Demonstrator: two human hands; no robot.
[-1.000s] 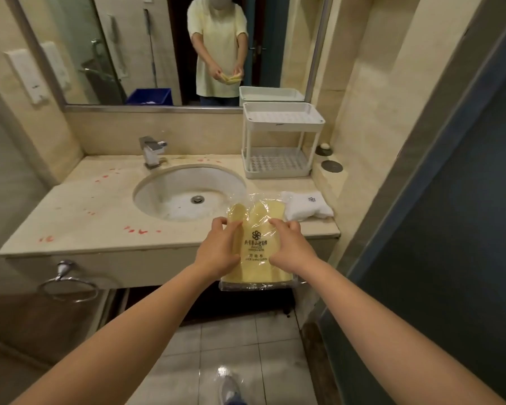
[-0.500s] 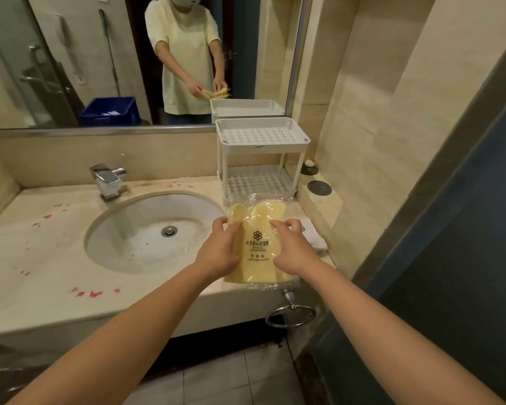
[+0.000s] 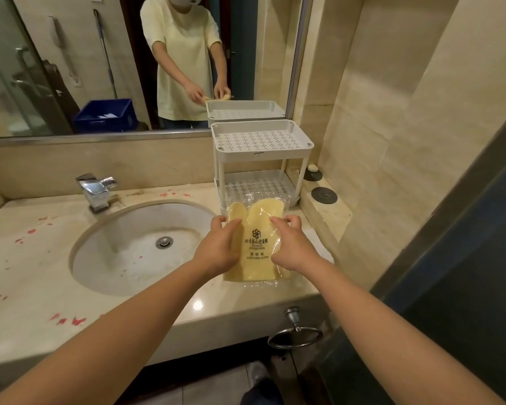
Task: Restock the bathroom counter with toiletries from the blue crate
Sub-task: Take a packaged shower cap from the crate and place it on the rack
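Worktop [image 3: 27, 273] lies under the shoe-shine cloth packet [image 3: 256, 266] we pinch with left hand [image 3: 216, 248] and right hand [image 3: 289, 247]; white two-tier rack [image 3: 262, 155] stands just behind.

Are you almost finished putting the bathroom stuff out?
Not nearly. Both shelves of the white rack look bare, so little seems done. In hand: the left hand and right hand hold a yellow cloth packet over the right end of the counter. To do: setting it down, then more from the blue crate, seen in the mirror with white items inside.
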